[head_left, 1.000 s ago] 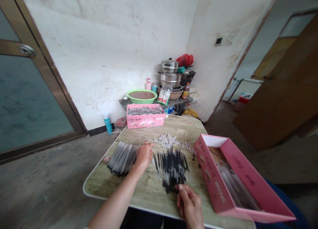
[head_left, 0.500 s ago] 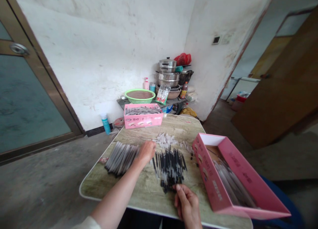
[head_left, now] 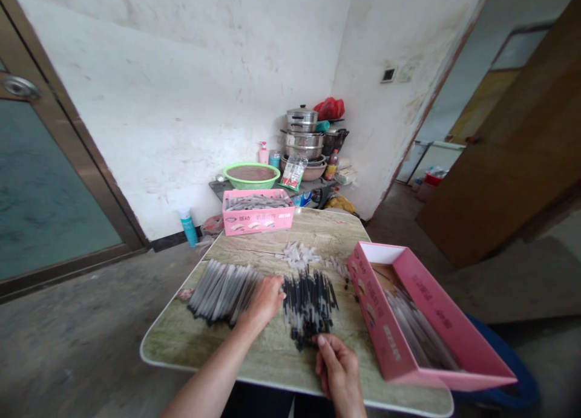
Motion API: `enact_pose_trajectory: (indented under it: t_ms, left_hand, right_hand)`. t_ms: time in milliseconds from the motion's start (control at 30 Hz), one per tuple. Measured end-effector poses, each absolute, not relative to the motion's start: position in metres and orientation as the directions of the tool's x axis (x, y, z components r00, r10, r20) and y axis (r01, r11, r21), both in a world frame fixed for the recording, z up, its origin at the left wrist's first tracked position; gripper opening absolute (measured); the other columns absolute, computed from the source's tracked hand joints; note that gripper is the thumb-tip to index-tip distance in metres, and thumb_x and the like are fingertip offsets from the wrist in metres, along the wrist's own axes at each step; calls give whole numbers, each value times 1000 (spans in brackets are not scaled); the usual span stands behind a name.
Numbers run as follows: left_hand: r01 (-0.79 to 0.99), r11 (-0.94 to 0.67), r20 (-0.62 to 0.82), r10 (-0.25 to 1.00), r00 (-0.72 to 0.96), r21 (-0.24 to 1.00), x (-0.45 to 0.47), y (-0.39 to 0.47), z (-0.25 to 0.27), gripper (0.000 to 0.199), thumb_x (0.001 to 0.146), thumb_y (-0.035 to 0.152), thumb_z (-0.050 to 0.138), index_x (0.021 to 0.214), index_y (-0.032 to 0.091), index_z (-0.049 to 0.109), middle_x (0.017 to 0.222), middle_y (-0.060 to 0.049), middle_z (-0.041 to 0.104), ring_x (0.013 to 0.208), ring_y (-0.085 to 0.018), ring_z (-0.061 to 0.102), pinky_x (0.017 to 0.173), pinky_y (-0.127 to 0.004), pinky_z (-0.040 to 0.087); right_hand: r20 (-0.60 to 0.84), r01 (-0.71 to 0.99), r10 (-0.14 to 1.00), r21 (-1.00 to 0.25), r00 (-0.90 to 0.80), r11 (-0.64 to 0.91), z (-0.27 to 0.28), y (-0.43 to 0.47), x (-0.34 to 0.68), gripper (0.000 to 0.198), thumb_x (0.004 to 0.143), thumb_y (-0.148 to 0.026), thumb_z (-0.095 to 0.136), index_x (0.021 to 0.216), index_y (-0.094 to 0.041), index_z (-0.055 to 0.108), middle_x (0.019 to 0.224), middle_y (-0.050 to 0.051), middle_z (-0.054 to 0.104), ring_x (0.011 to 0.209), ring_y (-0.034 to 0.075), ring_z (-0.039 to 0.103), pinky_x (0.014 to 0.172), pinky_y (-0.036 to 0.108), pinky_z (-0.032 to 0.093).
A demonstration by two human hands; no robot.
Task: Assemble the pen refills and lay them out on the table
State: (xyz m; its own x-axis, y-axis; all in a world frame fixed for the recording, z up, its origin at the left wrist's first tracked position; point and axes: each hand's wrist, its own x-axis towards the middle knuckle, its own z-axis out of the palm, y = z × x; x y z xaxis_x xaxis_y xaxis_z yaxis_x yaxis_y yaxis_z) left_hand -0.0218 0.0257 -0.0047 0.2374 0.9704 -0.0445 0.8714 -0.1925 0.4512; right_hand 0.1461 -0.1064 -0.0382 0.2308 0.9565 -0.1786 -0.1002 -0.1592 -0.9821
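My left hand (head_left: 267, 298) is closed, fingers curled, between two piles on the table; what it holds, if anything, is hidden. On its left lies a row of translucent pen barrels (head_left: 222, 291) with black ends. To its right is a pile of slim black-ink pen refills (head_left: 311, 297), their black ends towards me. My right hand (head_left: 338, 363) pinches thumb and forefinger together at the near edge of this pile, by the black ends; the small thing between the fingertips cannot be made out. Small whitish plastic pieces (head_left: 298, 254) lie loose behind the refills.
A pink box (head_left: 258, 220) full of grey tubes stands at the table's far edge. Another pink box (head_left: 385, 321), with translucent tubes inside, sits at the right. Behind the table are a green basin (head_left: 252, 182) and stacked steel pots (head_left: 303, 143) against the wall.
My left hand has come back towards me, from beside the whitish pieces to the left side of the refill pile. My right hand stays at the pile's near edge. The view has shifted slightly.
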Motion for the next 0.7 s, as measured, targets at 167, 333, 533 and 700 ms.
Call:
enact_pose_trajectory:
  t_ms: [167,333,533,700]
  left_hand:
    - [826,-274,38,955,294,492,-9,30,-13,16,75,17,65,91,17,67,88,-6,68,87,-18,62,79,-26,42]
    - [822,-278,73,957,280,497,-10,41,-14,18,77,16,61,94,16,67,91,-7,69,88,-19,62,80,-27,42]
    - [849,-234,97,972,213,473,-21,65,-8,22,79,13,54,96,17,67,95,-7,68,94,-19,61,86,-28,41]
    - [844,-259,133,966,222,469,-21,74,-4,28,78,13,57,105,17,64,104,-8,66,97,-18,59,89,-27,40]
  right_hand:
    - [-172,-76,958,-984,227,-159,-44,-106,148,46,74,-61,59,67,-16,56,39,-6,45,28,4,32,29,15,19]
    - [-181,-89,962,-982,206,-166,-49,-107,150,45,76,-60,58,72,-15,57,40,-7,45,27,4,30,29,15,18]
    - [-189,-96,959,-980,210,-172,-47,-106,147,46,76,-61,57,68,-16,54,39,-7,43,28,4,29,29,16,18]
    - [-92,91,982,-990,165,-108,-11,-116,158,44,81,-55,54,59,-18,53,43,-5,45,32,6,35,32,18,23]
